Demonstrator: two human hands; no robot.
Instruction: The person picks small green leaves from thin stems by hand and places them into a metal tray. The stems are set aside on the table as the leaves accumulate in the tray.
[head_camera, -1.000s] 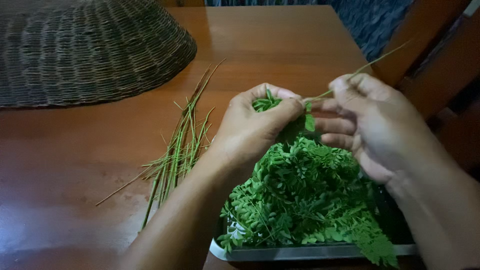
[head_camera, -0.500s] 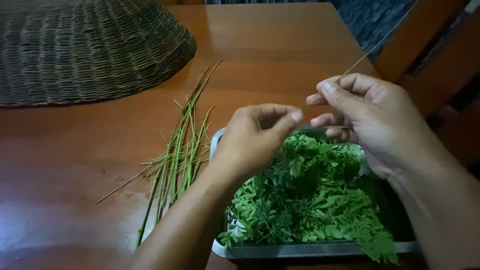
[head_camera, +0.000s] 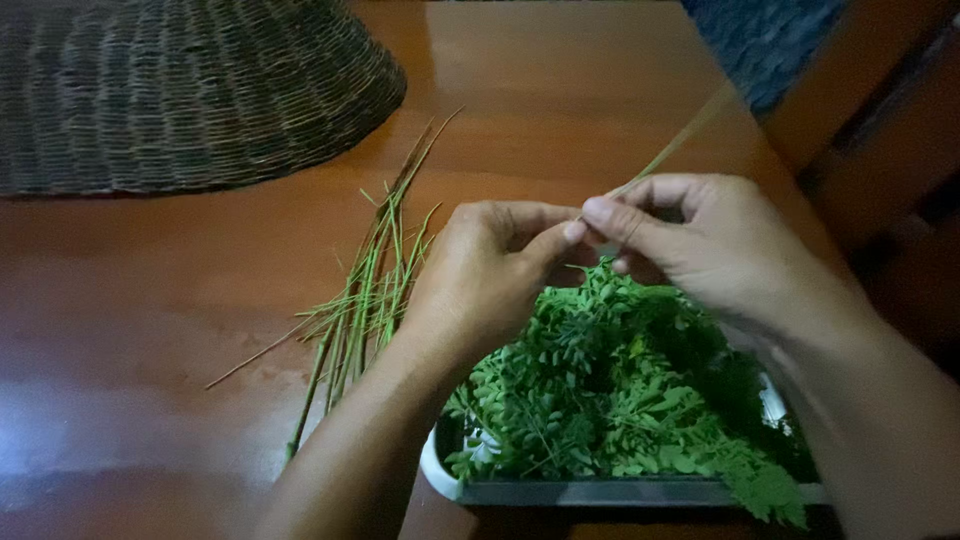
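Head view: thin green stalk (head_camera: 672, 150) is pinched at its lower end by right hand (head_camera: 715, 245) and left hand (head_camera: 490, 275), thumb tips meeting just above the heap of small green leaflets (head_camera: 610, 400) in the grey metal tray (head_camera: 600, 492). Best to keep the right-hand pinch firm and run the left fingers (head_camera: 560, 232) along the stalk over the tray, away from the bare stems (head_camera: 365, 290) on the brown wooden table (head_camera: 150, 300).

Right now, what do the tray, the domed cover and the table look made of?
Tray: looks like metal, dull grey with a thin rolled rim; the pale corner could be enamel or glare.
Domed cover: woven cane or rattan, going by its rows of brown strands, matte.
Table: wood or wood veneer, reddish brown, with a glossy finish that shows soft reflections.
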